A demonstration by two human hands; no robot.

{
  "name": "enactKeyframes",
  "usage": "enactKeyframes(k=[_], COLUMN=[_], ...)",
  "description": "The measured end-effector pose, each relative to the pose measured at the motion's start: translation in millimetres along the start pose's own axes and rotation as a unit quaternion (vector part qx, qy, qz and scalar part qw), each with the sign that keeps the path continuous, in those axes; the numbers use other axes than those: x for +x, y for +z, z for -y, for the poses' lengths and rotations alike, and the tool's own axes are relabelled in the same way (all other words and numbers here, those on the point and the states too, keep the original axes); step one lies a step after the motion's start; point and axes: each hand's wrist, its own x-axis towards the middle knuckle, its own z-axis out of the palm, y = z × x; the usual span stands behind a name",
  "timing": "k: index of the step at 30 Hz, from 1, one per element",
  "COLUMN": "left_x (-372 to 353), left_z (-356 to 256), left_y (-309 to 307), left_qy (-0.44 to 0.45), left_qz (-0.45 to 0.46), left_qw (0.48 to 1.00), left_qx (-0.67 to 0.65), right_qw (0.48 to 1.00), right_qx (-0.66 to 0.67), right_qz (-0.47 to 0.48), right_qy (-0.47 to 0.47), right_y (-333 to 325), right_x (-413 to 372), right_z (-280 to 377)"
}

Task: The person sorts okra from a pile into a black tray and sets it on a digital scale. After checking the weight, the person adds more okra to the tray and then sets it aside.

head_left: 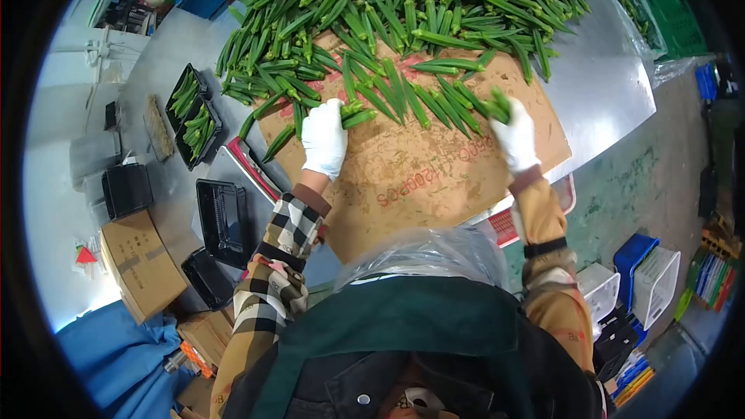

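"So, where is the okra [499,106] held?"
"Over the cardboard [388,167], grasped by the right hand [515,137], its long axis pointed forward, slightly left."
"And the left hand [324,140]?"
"Curled beside a pod [360,119]; whether that's gripped can't be told. The far edge is covered by heaped okra [434,8]."

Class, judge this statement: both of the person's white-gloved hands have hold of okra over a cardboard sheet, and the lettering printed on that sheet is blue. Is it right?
Not quite: the lettering is red, not blue, as the head view shows. The rest stands: the left hand and right hand hold okra over the cardboard sheet.
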Motion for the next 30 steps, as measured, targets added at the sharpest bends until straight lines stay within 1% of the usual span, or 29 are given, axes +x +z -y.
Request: enactKeyframes(k=[1, 2, 3, 5, 6, 7, 9, 10, 11, 12, 13, 15, 18, 21, 22, 24, 25, 26, 27, 28, 29, 30], left_x=[2, 4, 5, 5, 7, 8, 14, 17, 22, 27, 32, 39, 48, 47, 49, 44, 38, 34, 32, 34, 35, 27], left_z=[7, 9, 9, 23, 31, 38, 49, 53, 55, 56, 55, 56, 61, 64, 64, 57, 44, 32, 24, 11, -3, -13], left_y=[2, -3, -10, -9, -10, -8, -3, -2, 1, 1, 1, 2, -6, -10, -10, -10, -14, -18, -20, -40, -59, -56], left_qy=[0.009, 0.016, -0.017, -0.053, -0.065, -0.072, -0.071, -0.030, -0.004, 0.022, 0.049, 0.103, 0.191, 0.201, 0.174, 0.054, -0.010, -0.096, -0.133, -0.208, -0.273, -0.284], left_qz=[-0.012, -0.047, -0.045, -0.078, -0.076, -0.079, -0.055, -0.038, -0.015, 0.010, 0.034, 0.049, 0.072, 0.104, 0.127, 0.096, 0.080, 0.055, 0.034, 0.145, 0.247, 0.249], left_qw=[1.000, 0.999, 0.999, 0.995, 0.993, 0.993, 0.995, 0.997, 0.999, 1.000, 0.998, 0.992, 0.976, 0.968, 0.968, 0.994, 0.996, 0.984, 0.953, 0.871, 0.748, 0.640], left_qx=[0.014, -0.014, -0.021, -0.030, -0.055, -0.052, -0.043, -0.058, -0.037, -0.016, 0.005, 0.046, 0.077, 0.109, 0.126, 0.017, -0.040, -0.136, -0.271, -0.421, -0.552, -0.669], right_qw=[0.995, 0.990, 0.983, 0.993, 0.993, 0.994, 0.996, 0.998, 0.998, 0.994, 0.990, 0.973, 0.943, 0.944, 0.957, 0.970, 0.975, 0.975, 0.969, 0.961, 0.953, 0.939], right_qx=[-0.050, -0.102, -0.155, -0.112, -0.093, -0.101, -0.007, -0.028, -0.049, -0.106, -0.125, -0.212, -0.309, -0.297, -0.261, -0.226, -0.210, -0.207, -0.234, -0.262, -0.287, -0.322], right_qz=[-0.035, -0.025, -0.013, 0.031, 0.054, 0.021, 0.008, 0.015, 0.019, 0.008, -0.002, 0.022, 0.040, 0.102, 0.108, 0.079, 0.067, 0.083, 0.077, 0.072, 0.066, 0.062], right_qy=[-0.082, -0.090, -0.096, 0.000, 0.044, 0.038, 0.091, 0.058, 0.023, -0.032, -0.064, -0.088, -0.120, -0.098, -0.064, -0.032, -0.018, -0.003, -0.025, -0.049, -0.074, -0.103], right_y=[23, 37, 42, 31, 20, 12, 7, 9, 15, 29, 42, 65, 75, 68, 59, 36, 28, 27, 32, 38, 45, 53], right_x=[7, 13, 15, 13, 15, 11, 6, 3, 3, 4, 7, 23, 46, 61, 60, 48, 42, 37, 28, 17, 9, 6], right_z=[-7, -11, -5, 1, 10, 13, 17, 22, 29, 26, 26, 23, 32, 36, 44, 57, 58, 50, 43, 37, 31, 23])
